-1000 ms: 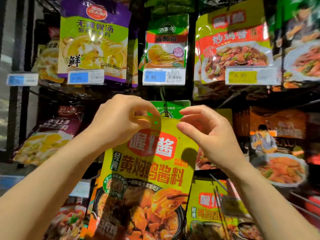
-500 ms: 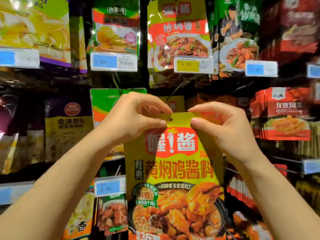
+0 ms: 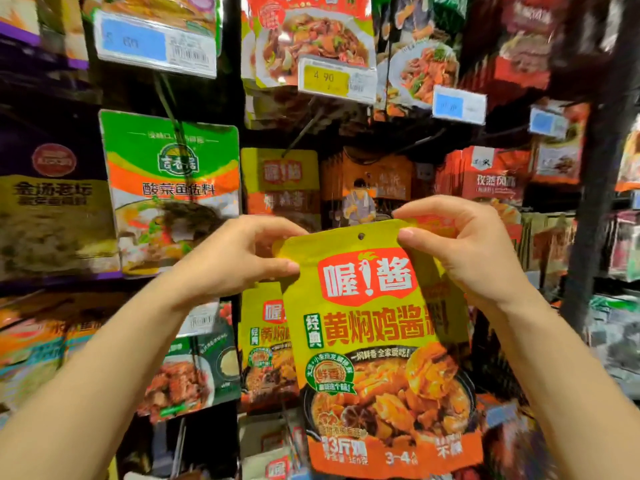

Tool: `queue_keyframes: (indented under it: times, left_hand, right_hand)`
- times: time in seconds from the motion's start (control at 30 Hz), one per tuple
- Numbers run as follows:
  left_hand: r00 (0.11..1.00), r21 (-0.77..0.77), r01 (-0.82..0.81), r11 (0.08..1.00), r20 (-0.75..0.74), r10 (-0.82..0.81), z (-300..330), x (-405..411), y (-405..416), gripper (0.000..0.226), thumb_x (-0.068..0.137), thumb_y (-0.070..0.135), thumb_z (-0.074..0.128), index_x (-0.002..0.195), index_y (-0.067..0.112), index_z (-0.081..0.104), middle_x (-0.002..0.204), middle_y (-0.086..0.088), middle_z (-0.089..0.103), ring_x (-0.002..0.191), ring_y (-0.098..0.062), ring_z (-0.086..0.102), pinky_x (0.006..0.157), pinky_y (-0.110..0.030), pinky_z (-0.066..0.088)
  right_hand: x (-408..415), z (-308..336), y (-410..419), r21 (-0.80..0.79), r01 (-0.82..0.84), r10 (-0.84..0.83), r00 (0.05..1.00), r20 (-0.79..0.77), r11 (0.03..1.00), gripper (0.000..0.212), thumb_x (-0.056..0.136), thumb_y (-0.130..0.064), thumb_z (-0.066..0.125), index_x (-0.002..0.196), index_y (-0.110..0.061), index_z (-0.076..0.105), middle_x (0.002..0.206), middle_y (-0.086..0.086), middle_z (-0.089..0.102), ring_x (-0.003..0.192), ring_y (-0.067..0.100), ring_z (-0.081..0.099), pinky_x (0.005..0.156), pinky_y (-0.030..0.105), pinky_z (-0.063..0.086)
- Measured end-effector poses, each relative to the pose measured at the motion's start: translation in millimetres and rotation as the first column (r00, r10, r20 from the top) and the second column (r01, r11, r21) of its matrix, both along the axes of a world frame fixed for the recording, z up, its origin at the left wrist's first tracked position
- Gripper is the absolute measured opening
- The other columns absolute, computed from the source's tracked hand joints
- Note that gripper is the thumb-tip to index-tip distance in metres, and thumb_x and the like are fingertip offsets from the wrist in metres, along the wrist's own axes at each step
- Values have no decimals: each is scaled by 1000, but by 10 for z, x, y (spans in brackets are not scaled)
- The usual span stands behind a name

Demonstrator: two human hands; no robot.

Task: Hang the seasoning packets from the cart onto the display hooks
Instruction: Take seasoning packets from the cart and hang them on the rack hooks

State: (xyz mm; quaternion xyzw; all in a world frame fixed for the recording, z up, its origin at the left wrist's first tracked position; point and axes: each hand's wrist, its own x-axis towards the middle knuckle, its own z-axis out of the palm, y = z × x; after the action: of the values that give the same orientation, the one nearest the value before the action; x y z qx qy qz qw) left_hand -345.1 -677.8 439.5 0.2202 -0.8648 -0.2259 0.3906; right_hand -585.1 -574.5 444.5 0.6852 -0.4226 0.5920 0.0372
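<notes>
Two bare hands, left (image 3: 228, 258) and right (image 3: 464, 247), pinch the top corners of a yellow packet (image 3: 377, 344) with its punched hole (image 3: 361, 236) uncovered, before a rack of hanging packets (image 3: 169, 188) and price tags (image 3: 329, 77).

Bright, even light falls from the front, so the held yellow packet (image 3: 374, 327) in the centre reads sharp. Motion blur smears the hanging packets toward the left and right edges. Gaps between rows stay dark, and the wide lens bends the frame's borders.
</notes>
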Motion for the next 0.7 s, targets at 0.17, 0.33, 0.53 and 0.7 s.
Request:
queue_keyframes:
  times: [0.17, 0.33, 0.53, 0.7]
  left_hand:
    - [993, 61, -56, 997, -100, 62, -329, -115, 59, 21, 68, 16, 80, 83, 25, 67, 67, 5, 71, 59, -6, 64, 59, -23, 49]
    - [972, 70, -71, 995, -220, 85, -304, -171, 142, 27, 56, 29, 79, 74, 13, 69, 74, -11, 73, 67, -25, 69, 63, -35, 53]
    - [964, 49, 12, 999, -268, 1, 16, -329, 265, 18, 71, 5, 78, 77, 16, 65, 63, 4, 69, 55, -5, 64, 51, -18, 49]
    - [953, -77, 4, 997, -300, -27, 127, -463, 261, 31, 69, 15, 83, 88, 34, 67, 88, -18, 72, 84, -37, 68, 76, -53, 56]
  right_hand:
    - [-96, -159, 67, 70, -23, 21, 999, 29, 997, 28, 78, 3, 70, 84, -24, 69, 80, -14, 71, 78, 5, 67, 69, 21, 54]
    - [-158, -242, 120, 106, -13, 5, 997, 76, 994, 30, 82, 4, 65, 85, -26, 67, 89, -7, 68, 75, 3, 67, 60, 17, 51]
    - [-276, -154, 218, 58, 41, -52, 976, 212, 997, 25, 82, 3, 65, 83, -22, 66, 70, -14, 69, 64, -1, 65, 54, 13, 48]
    - [-388, 40, 342, 22, 114, -116, 974, 195, 993, 27, 79, -2, 70, 87, -28, 68, 82, -10, 71, 76, 4, 65, 64, 19, 51]
